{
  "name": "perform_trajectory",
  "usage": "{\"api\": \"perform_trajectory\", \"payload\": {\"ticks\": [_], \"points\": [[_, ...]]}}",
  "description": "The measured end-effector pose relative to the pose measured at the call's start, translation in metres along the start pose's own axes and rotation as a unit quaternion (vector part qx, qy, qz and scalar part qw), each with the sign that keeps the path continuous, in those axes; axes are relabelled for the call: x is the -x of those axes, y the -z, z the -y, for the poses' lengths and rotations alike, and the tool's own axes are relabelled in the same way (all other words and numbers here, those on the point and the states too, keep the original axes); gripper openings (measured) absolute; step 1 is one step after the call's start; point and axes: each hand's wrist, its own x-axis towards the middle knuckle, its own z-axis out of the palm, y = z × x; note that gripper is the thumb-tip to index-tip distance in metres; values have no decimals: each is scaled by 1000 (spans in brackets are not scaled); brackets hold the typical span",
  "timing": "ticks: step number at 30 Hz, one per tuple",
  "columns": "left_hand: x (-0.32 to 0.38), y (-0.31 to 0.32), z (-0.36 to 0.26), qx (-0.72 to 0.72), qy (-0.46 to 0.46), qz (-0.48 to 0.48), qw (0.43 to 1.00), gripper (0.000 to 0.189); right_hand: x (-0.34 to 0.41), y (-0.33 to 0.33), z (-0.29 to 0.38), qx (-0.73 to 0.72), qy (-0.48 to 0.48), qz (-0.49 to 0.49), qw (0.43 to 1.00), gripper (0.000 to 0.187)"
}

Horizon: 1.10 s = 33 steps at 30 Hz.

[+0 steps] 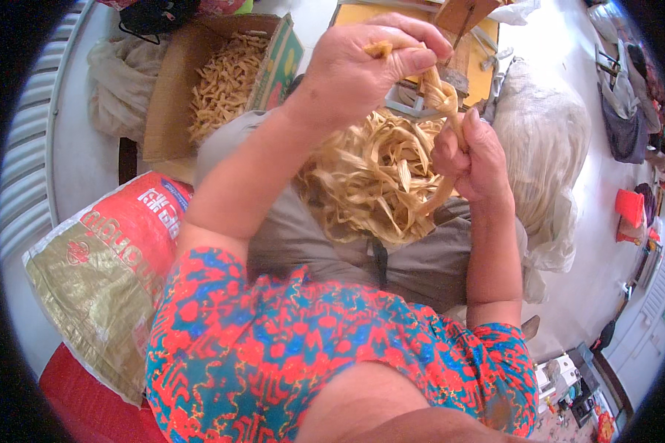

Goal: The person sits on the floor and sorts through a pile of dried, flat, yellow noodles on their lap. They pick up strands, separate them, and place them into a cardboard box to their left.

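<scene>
My left hand [360, 66], raised over my lap, grips the upper end of a twisted strip of dried plant husk [440, 97]; a short tan end sticks out between its fingers. Lower and to the right, my right hand [471, 155] is closed on the same strip, whose tail hangs beneath the fist. The strip has a knot or loop between the two hands. On my lap, behind the right hand and under the left forearm, lies a heap of pale, ribbon-like dried husks [377, 183], possibly corn husk.
A cardboard box [163, 99] at the upper left holds many short tan twisted pieces [227, 77]. A red and gold printed sack [105, 266] stands at my left. Beyond my lap is a yellow board [482, 72] with a wooden block. Pale plastic bags [543, 144] lie to the right.
</scene>
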Motion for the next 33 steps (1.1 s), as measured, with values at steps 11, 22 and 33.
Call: {"api": "perform_trajectory", "payload": {"ticks": [11, 22, 33], "points": [[12, -4, 9, 189, 269, 56, 943, 11, 1, -6, 10, 119, -10, -127, 985, 26], [-27, -10, 74, -118, 108, -77, 984, 19, -50, 31, 30, 569, 243, -363, 697, 21], [9, -23, 29, -118, 20, -46, 992, 24, -25, -1, 4, 589, 440, -245, 632, 16]]}}
